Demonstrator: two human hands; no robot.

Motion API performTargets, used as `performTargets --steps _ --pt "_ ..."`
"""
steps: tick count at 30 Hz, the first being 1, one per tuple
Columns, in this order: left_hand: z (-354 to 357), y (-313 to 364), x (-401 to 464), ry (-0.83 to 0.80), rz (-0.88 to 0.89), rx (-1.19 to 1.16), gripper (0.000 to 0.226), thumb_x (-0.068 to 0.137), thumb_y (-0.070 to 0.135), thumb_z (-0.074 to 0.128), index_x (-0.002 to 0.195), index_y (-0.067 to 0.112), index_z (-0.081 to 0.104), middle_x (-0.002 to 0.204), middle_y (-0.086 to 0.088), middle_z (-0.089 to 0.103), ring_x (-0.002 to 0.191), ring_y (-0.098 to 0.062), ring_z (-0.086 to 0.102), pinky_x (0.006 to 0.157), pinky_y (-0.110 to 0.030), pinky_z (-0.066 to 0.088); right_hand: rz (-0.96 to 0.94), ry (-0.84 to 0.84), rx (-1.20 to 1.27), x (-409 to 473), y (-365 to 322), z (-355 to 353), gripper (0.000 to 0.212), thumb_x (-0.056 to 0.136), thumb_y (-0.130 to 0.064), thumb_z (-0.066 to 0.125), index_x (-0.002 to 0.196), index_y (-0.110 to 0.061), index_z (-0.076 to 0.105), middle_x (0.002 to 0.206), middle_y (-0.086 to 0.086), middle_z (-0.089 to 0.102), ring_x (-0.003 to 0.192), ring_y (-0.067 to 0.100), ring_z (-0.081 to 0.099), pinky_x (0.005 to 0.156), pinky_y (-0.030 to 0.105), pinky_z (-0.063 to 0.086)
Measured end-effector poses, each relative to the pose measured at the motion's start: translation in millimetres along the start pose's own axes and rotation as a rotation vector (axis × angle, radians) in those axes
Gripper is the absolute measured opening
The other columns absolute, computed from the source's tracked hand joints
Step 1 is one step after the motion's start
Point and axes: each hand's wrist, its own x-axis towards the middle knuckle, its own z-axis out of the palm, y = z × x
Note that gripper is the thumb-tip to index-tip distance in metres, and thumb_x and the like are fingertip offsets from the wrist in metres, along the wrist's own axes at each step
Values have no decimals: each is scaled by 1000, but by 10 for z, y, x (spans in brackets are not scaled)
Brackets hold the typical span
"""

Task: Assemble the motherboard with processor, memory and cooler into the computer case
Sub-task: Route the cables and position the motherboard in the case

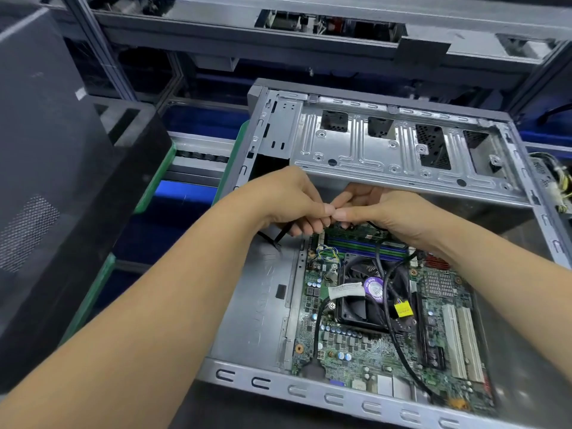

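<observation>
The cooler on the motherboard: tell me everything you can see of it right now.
The cooler is a black, square-framed fan that looks plastic, lying flat on the green motherboard inside the open case, just below the memory slots. Its hub carries a round purple label. A white sticker lies over its left part. Black cables run across its top, one ending in a yellow connector at its right edge. A screw shows at its left corner. Neither hand touches it.

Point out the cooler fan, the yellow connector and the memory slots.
cooler fan [368,292]: head view, on the purple hub sticker's left edge.
yellow connector [403,310]: head view, middle of its yellow face.
memory slots [365,244]: head view, on the green and blue strips.
</observation>
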Motion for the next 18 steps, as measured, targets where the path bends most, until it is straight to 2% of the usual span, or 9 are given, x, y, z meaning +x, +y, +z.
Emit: performTargets --steps 3,7,8,10,12,13,15,16,18 --pt "26 -25 7 74 19 65 17 89 14 66 85 -2 71 59 -4 64 49 -9 57 42 -15 43 4 14 25 11 4 33 23 75 -13 73 95 -5 68 84 5 71 70 8 63 68 12 50" --pt "40 -22 18 160 21 160 13 88 12 68 89 0 72 68 -8 68 46 -8 57 41 -15 44 39 92 -89 19 -6 58 25 73 -31 74 93 -15 74 84 0 75 74 -4 64 64 2 41" --pt "45 -24 25 183 17 236 12 88 13 67 90 2 72 72 -8 69 51 -11 60 46 -19 49 55 140 -106 29 12 46 23 71 -35 76 89 -20 75 83 -4 75 74 -8 64 63 2 41" --pt "50 -26 26 192 -31 503 12 90 12 64 95 3 70 85 -11 69 69 -20 66 65 -28 56 113 255 -128 64 62 3 17 71 -33 78 84 -24 73 76 -11 74 72 -12 62 64 6 40" --pt "75 -26 -18 72 -147 789 11 94 9 56 91 2 63 83 -12 64 64 -20 58 65 -29 51 164 337 -198 121 104 -42 9 75 -25 78 80 -24 70 75 -12 71 83 -1 64 69 8 41" --pt "95 -31 -27 -23 -208 903 20 96 11 52 78 4 54 76 -11 61 57 -18 53 63 -29 49 181 344 -268 152 108 -57 7 79 -24 76 79 -23 68 76 -14 68 87 4 63 70 9 40" --pt "126 -45 -19 -209 -343 1071 35 98 18 51 65 8 48 61 -3 50 62 -21 57 74 -32 49 205 314 -432 218 70 -41 7 86 -27 68 86 -20 67 69 -19 62 78 -1 59 63 9 38" --pt "131 -41 -34 -265 -358 1127 34 98 21 50 67 7 51 63 -2 50 74 -25 61 82 -34 49 211 288 -520 252 46 -19 11 90 -31 63 93 -20 66 66 -19 60 68 -3 57 59 7 36" --pt "134 -54 -19 -317 -341 1204 23 99 27 49 94 7 60 85 -3 53 96 -28 59 89 -37 47 211 241 -691 318 16 42 14 93 -36 57 100 -25 62 64 -11 54 56 2 48 46 5 33"
